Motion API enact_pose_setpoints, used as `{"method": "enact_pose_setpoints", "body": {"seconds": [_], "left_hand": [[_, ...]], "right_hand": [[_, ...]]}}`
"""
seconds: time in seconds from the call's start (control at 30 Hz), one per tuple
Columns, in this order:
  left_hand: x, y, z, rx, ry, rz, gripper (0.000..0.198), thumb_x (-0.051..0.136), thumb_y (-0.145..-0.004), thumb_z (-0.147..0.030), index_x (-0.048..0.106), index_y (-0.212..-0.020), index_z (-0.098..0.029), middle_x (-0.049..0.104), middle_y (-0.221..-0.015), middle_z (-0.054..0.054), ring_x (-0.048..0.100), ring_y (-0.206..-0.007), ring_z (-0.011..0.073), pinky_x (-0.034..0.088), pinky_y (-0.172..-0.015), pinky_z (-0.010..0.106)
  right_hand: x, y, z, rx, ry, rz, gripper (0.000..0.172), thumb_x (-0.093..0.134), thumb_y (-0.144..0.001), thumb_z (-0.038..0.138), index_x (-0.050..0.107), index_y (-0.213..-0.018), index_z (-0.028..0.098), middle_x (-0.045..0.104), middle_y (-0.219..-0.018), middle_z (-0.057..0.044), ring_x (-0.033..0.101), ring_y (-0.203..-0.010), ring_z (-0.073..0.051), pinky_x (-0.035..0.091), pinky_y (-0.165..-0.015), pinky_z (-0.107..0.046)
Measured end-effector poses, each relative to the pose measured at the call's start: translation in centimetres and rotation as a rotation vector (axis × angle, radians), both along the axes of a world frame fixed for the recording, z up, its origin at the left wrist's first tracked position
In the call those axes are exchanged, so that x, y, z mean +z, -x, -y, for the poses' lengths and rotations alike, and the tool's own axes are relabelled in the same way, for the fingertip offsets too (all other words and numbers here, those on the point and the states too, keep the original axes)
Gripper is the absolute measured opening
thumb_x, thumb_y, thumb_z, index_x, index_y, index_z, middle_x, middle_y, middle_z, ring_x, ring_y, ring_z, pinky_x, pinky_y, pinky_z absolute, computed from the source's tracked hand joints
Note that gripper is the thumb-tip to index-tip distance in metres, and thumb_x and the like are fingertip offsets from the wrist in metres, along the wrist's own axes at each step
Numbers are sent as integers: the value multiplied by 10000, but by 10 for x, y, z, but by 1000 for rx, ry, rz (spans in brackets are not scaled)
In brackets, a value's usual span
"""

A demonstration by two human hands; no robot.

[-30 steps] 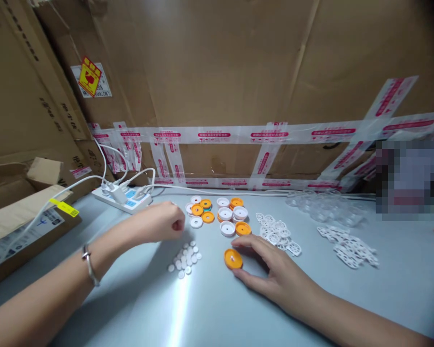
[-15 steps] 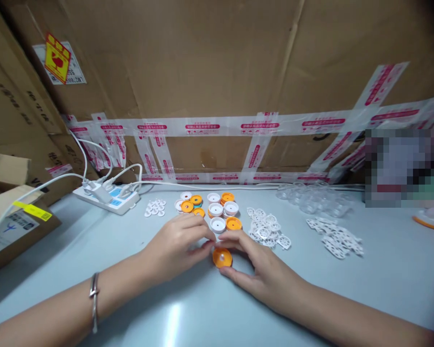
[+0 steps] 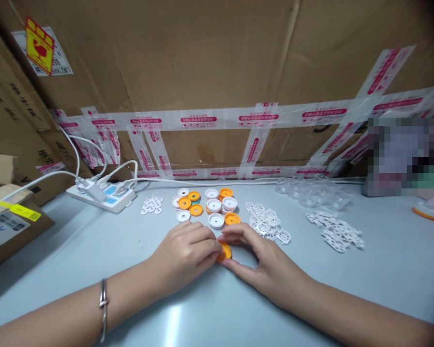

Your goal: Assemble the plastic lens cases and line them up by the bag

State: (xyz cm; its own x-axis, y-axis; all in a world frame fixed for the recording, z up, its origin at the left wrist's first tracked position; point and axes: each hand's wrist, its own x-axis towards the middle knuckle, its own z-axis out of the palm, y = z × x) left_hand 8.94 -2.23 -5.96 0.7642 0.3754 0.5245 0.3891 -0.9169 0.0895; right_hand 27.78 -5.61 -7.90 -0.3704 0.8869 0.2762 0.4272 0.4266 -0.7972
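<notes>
Brown taped cardboard (image 3: pixel 202 58) is standing beyond the fingers. Small white plastic pieces (image 3: pixel 158 210) are lying beyond and left of the left fingertips. The bunched left hand (image 3: pixel 186 250) is now covering the centre, visible a moment ago, of a round orange plastic disc (image 3: pixel 226 251), seemingly working at its middle; whether it is gripping anything, one cannot tell. Between both hands' fingertips, the disc is showing only its rimmed right side, and the right hand (image 3: pixel 275 262) is grasping its edge.
</notes>
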Motion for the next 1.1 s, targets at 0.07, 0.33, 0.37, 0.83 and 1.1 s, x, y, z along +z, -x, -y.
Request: {"method": "enact_pose_setpoints", "body": {"seconds": [0.07, 0.33, 0.37, 0.83, 1.1], "left_hand": [[0, 0, -1, 6, -14, -1, 197, 470, -889, -177, 648, -808, -153, 651, -718, 38, 559, -634, 134, 422, -589, 256], [-1, -1, -1, 17, -80, 12, 204, 474, -891, -179, 652, -793, -161, 651, -724, 26, 546, -622, 126, 413, -575, 245], [-1, -1, -1, 16, -89, 14, 202, 474, -890, -177, 653, -798, -160, 652, -726, 27, 548, -624, 126, 415, -575, 245], [-4, 2, 1, -76, -63, -7, 197, 442, -898, -140, 632, -937, -108, 698, -854, 70, 648, -711, 141, 538, -607, 241], [-5, 3, 0, -115, 180, 60, 158, 533, -861, -190, 637, -955, -118, 696, -887, 85, 663, -785, 140, 562, -699, 231]], "right_hand": [[0, 0, 0, -2, -9, -3, 303, 567, -778, 166, 429, -1043, 219, 637, -1048, -77, 625, -983, -178, 514, -875, -359], [4, 0, 1, -5, -31, 24, 187, 571, -780, 143, 504, -944, 204, 655, -938, -39, 637, -896, -162, 517, -811, -315], [5, 0, 1, -10, -31, 28, 179, 574, -779, 138, 514, -936, 201, 657, -923, -35, 636, -886, -161, 514, -802, -308], [6, -3, 2, -28, -53, 35, 155, 588, -785, 138, 582, -935, 173, 661, -899, -35, 633, -853, -152, 496, -778, -281], [5, -8, 1, -38, -41, 28, 122, 597, -790, 175, 589, -912, 170, 663, -897, -42, 633, -845, -159, 495, -777, -290]]}}
